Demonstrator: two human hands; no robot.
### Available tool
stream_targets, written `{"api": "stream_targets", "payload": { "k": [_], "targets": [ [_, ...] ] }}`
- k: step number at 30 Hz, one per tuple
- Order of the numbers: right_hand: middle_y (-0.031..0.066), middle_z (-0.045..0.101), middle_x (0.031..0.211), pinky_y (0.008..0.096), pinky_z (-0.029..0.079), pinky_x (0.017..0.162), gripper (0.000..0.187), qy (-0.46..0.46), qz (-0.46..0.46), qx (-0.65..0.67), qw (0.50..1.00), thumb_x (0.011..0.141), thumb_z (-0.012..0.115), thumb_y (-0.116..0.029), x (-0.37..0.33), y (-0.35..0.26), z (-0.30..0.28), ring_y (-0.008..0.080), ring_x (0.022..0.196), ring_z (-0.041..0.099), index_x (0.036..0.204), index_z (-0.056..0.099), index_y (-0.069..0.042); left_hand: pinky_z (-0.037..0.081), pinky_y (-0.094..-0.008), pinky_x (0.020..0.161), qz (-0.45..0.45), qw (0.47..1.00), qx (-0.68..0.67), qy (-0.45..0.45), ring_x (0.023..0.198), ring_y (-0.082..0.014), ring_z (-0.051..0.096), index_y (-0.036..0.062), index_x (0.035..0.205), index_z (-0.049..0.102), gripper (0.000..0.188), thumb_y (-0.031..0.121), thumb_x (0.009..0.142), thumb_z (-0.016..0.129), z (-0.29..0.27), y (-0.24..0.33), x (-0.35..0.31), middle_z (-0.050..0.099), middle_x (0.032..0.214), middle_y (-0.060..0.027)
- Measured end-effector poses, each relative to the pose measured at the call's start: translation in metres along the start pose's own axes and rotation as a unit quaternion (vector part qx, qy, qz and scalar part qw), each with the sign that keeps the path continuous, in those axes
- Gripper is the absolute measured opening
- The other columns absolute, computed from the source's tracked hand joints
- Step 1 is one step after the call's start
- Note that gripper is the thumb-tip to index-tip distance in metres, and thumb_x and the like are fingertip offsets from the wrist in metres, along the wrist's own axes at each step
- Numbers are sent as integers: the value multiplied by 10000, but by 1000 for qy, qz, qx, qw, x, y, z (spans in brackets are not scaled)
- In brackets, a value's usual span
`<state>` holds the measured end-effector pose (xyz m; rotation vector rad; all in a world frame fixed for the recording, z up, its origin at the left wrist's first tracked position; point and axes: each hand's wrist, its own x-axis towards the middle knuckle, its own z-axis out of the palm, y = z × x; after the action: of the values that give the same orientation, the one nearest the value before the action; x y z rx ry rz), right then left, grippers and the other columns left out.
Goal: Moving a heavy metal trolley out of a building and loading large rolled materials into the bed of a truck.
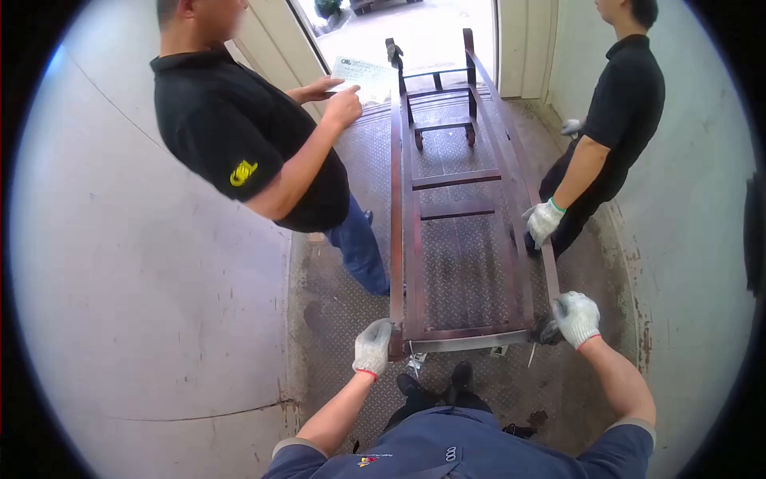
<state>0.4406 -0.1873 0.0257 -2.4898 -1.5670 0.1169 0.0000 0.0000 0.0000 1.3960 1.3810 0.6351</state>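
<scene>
A long, reddish-brown metal cart frame [396, 239] stretches away from me, with rails, crossbars and casters. My left hand [373, 348], in a white knit glove with a red cuff, is closed at its near left corner, fingers partly hidden. My right hand [576, 319], gloved alike, is closed round the near end of the right rail [550, 275]. Between my hands runs the grey near crossbar [471, 342], with small tags hanging under it. A co-worker's gloved hand [545, 221] rests on the right rail, farther along than my right hand.
At left a person in a black shirt [231, 128] holds a printed sheet [363, 80]. Another person in black [630, 88] stands at right. Pale walls [159, 279] flank the patterned metal floor [459, 255]. A bright doorway [431, 36] opens beyond the frame's far end.
</scene>
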Motion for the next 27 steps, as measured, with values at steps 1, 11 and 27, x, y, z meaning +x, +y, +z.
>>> {"api": "stream_targets", "payload": {
  "k": [1, 11, 27],
  "targets": [
    [131, 734, 900, 471, 568, 788, 195, 15, -8, 4, 1000, 886, 717, -298, -5, 0, -1, 339, 879, 710, 886, 779, -113, 542, -363, 927, 15, 1000, 18, 3, 1015, -246, 730, 31, 1197, 742, 310, 246, 1032, 590, 1, 0, -5, 774, 1090, -147],
    [128, 729, 902, 485, 570, 781, 222, 67, -10, -1, 998, 919, 682, -326, 11, 16, 14, 342, 876, 710, 897, 769, -124, 544, -362, 900, 124, 989, 50, 65, 989, -250, 742, 4, 1135, 750, 318, 261, 1009, 612, 20, -18, 21, 778, 1057, -158],
    [135, 756, 974, 488, 565, 828, 217, 137, 87, 22, 987, 904, 682, -334, 78, 47, 32, 358, 927, 716, 944, 797, -154, 549, -372, 831, 128, 986, -11, 107, 900, -262, 754, 5, 1080, 761, 345, 304, 992, 614, 63, -9, 85, 784, 963, -157]
  ]
}}
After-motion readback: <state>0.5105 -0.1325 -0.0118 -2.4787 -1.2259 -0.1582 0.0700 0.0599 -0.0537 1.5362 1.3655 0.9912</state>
